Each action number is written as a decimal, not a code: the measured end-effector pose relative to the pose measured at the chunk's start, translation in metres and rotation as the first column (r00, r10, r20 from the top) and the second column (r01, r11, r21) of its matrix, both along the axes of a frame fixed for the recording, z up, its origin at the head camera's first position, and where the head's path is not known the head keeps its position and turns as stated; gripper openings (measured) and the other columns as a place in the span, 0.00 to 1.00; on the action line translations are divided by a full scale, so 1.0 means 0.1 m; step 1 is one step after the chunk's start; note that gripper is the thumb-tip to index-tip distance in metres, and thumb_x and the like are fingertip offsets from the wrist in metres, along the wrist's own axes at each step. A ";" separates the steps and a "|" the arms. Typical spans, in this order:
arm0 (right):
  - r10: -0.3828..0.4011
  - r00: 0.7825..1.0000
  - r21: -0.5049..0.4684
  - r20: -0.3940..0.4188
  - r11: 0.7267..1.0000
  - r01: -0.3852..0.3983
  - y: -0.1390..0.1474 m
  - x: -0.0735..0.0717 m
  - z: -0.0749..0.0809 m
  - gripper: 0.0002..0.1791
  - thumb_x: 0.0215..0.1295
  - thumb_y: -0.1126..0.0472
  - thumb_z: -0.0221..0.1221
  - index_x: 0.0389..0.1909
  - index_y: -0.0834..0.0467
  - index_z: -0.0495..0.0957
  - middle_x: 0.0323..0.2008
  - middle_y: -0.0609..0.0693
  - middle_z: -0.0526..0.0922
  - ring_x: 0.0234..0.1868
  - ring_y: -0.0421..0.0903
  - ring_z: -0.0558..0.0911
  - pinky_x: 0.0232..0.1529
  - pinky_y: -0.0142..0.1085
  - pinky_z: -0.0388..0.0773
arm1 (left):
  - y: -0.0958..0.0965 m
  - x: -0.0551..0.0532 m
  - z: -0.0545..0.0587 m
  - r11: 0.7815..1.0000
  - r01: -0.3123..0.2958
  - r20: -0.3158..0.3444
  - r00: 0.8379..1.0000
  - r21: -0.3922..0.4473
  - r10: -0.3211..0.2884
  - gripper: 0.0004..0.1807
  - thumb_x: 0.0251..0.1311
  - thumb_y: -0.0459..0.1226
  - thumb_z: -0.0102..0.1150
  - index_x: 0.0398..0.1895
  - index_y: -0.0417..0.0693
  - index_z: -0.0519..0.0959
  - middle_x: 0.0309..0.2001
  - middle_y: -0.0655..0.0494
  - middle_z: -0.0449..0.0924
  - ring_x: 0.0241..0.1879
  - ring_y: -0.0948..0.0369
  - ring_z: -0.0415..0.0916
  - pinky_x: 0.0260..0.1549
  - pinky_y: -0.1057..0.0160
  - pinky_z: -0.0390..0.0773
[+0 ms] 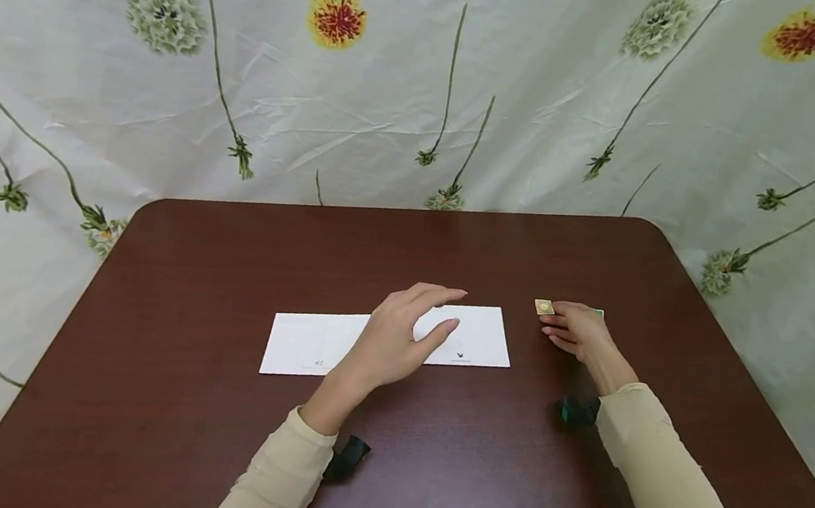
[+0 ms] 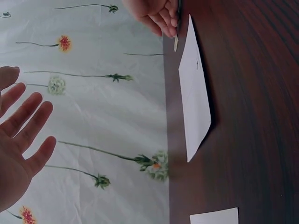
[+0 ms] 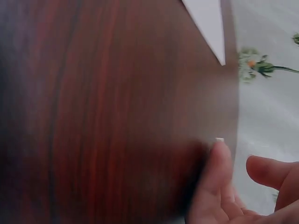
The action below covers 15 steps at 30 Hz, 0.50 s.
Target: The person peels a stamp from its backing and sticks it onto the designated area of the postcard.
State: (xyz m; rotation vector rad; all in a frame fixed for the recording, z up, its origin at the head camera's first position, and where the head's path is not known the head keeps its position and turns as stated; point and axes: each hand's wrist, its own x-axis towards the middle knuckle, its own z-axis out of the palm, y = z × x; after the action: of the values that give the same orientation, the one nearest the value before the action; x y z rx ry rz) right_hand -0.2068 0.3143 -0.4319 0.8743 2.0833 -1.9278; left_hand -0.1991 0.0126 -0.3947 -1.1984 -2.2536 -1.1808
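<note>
My left hand (image 1: 392,340) is held above two white papers, thumb and fingers spread apart with nothing between them. The left white paper (image 1: 295,346) and the right white paper (image 1: 477,339) lie side by side, each with tiny dark print. Over to the right, my right hand (image 1: 580,328) reaches low over the table. Its fingertips are right at the edge of a small square yellowish sticker or stamp (image 1: 544,307). Beyond the knuckles a small green-edged piece (image 1: 599,313) peeks out, mostly hidden. In the right wrist view, the thumb and finger of the right hand (image 3: 233,196) stand apart.
The dark reddish-brown table (image 1: 206,432) has rounded far corners. A white cloth (image 1: 385,117) printed with flowers hangs behind it. Dark wrist-worn devices show below the left wrist (image 1: 349,459) and the right wrist (image 1: 577,410).
</note>
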 end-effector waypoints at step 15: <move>0.001 0.999 0.630 0.044 0.776 -0.029 -0.14 -0.18 -0.04 0.17 0.61 0.57 0.63 0.47 0.62 0.75 0.46 0.61 0.76 0.44 0.58 0.74 0.43 0.50 0.67 | -0.03 0.00 0.00 1.000 -0.001 -0.007 1.000 0.009 0.001 0.18 0.63 0.37 0.59 0.56 0.48 0.77 0.52 0.55 0.77 0.45 0.62 0.75 0.45 0.54 0.72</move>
State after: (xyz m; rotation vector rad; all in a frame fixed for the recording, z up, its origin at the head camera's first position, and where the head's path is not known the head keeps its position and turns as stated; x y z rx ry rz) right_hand -0.2247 0.3003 -0.4362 0.9814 2.7458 -1.1567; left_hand -0.1992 0.0097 -0.3951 -1.1962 -2.2410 -1.1835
